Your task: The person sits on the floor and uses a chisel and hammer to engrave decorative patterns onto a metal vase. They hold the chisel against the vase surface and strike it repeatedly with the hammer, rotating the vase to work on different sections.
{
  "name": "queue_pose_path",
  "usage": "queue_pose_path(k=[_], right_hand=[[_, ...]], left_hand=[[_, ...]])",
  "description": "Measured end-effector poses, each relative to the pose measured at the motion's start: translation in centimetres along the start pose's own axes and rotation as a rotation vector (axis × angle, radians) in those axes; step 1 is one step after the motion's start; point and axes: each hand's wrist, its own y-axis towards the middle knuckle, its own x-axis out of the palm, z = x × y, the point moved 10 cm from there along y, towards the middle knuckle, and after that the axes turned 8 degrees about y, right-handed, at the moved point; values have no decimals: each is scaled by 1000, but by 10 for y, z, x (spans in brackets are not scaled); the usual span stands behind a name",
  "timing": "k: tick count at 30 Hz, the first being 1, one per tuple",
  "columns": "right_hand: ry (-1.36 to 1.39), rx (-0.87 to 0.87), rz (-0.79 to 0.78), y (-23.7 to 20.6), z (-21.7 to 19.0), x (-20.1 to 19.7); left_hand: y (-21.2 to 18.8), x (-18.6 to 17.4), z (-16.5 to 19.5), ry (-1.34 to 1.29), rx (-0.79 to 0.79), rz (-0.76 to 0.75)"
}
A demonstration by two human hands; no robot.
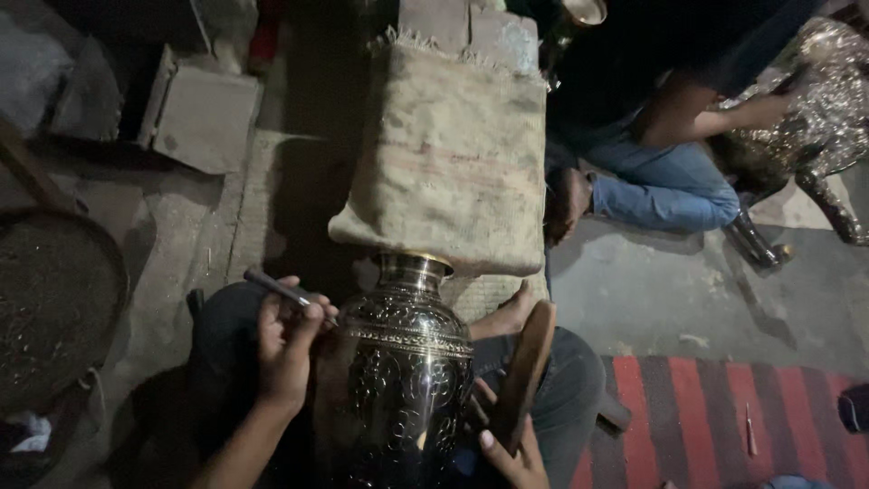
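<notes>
We see a dark metal vase point(403, 380) with engraved patterns and a brass rim, held upright in the person's lap between the knees, with its neck close to the near edge of a burlap-covered block point(450, 145) on the floor. The left hand point(288, 349) is closed round a thin metal tool point(285, 292), its tip resting against the vase's shoulder. The right hand point(507, 448) grips a flat wooden mallet point(527, 371), held just beside the vase's right flank.

We judge the vase to be stiff and fairly heavy, with a polished, curved skin that looks slippery; it would dent or scratch sooner than break. The narrow neck under the rim and the wide belly look like the surest places to take hold, the belly best braced with both palms or the legs as here.

Beyond the block another person sits on the floor, blue-jeaned legs point(665, 186) folded, beside a shiny embossed metal piece point(819, 100). A red striped rug point(724, 421) lies at the right.
</notes>
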Motion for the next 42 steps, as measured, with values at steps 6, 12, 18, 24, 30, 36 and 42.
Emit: queue_pose_path(k=[6, 12, 18, 24, 30, 36, 42], right_hand=[[-594, -319, 39, -10, -29, -43], [-589, -240, 59, -1, -31, -61], [-458, -222, 134, -19, -38, -78], [-896, -202, -71, -8, -59, -51], [-970, -232, 48, -18, -96, -34], [-991, -450, 76, -33, -139, -13], [-1066, -537, 111, -37, -163, -19]], left_hand=[[-6, 18, 18, 150, -16, -338], [-24, 56, 34, 479, -82, -701], [-31, 84, 37, 614, -84, -856], [-37, 118, 29, 762, 109, -1125], [-51, 129, 26, 677, 155, -1327], [-54, 132, 31, 647, 209, -1421], [-55, 132, 24, 794, 103, -1468]])
